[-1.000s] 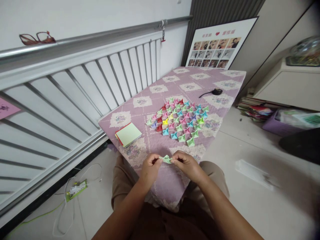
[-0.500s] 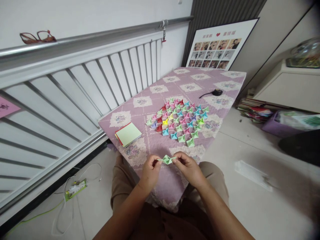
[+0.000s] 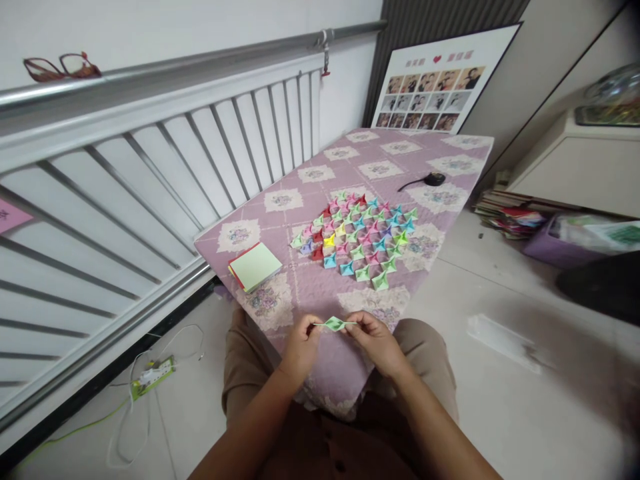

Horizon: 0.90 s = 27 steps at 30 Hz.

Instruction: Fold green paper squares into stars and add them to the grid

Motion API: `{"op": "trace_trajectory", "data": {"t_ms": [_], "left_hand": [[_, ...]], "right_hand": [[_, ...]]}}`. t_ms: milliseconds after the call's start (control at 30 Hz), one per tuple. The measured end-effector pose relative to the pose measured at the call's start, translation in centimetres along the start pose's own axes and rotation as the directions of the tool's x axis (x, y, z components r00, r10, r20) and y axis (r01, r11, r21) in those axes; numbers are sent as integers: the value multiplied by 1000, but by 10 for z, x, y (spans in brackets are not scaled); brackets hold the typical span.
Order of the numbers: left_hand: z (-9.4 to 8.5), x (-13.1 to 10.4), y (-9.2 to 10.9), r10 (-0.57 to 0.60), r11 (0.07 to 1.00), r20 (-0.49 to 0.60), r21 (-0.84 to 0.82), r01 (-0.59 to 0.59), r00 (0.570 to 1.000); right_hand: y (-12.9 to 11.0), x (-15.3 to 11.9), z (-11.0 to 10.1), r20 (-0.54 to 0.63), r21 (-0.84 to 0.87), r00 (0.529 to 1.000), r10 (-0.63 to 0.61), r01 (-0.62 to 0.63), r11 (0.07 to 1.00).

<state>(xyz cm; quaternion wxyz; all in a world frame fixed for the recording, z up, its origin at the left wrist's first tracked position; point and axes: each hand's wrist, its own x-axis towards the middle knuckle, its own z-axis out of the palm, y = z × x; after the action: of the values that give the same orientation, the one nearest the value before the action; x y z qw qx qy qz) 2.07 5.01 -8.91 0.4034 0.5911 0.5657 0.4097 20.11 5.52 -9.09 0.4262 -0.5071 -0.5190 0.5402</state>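
Observation:
Between my two hands a small green folded paper piece (image 3: 335, 324) is stretched over the near end of the table. My left hand (image 3: 304, 343) pinches its left tip, and my right hand (image 3: 374, 341) pinches its right tip. The piece opens in the middle into a narrow diamond. Ahead of the hands, several folded paper shapes (image 3: 357, 252) in pink, green, blue, red and yellow stand in slanting rows on the cloth. Left of them lies a stack of square paper sheets (image 3: 257, 267), pale green on top with red and yellow edges below.
A purple floral cloth (image 3: 320, 292) covers the table. A black object with a thin strap (image 3: 434, 179) lies farther back. White radiator bars (image 3: 200, 147) run along the left side, with glasses (image 3: 63, 68) on the pipe above. A power strip (image 3: 154, 377) rests on the floor.
The green paper piece looks flatter and more drawn out between my fingers. Both hands keep their pinch at nearly the same spot; the view has shifted slightly.

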Motion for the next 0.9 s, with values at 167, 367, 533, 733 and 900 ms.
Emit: {"op": "trace_trajectory", "data": {"t_ms": [167, 367, 533, 733, 900], "left_hand": [[5, 1, -17, 72, 923, 151, 364, -123, 986], [5, 0, -15, 45, 791, 246, 584, -185, 968], [4, 0, -14, 39, 778, 262, 597, -194, 964], [2, 0, -16, 63, 784, 272, 582, -216, 960], [2, -1, -17, 67, 775, 275, 590, -224, 959]], "right_hand": [[18, 2, -9, 36, -456, 980, -198, 192, 869], [20, -2, -7, 94, -647, 933, -348, 323, 691], [4, -1, 2, 163, -742, 934, -318, 329, 584], [-11, 4, 18, 206, -896, 973, -105, 231, 379], [-15, 9, 29, 196, -949, 981, -6, 191, 252]]}}
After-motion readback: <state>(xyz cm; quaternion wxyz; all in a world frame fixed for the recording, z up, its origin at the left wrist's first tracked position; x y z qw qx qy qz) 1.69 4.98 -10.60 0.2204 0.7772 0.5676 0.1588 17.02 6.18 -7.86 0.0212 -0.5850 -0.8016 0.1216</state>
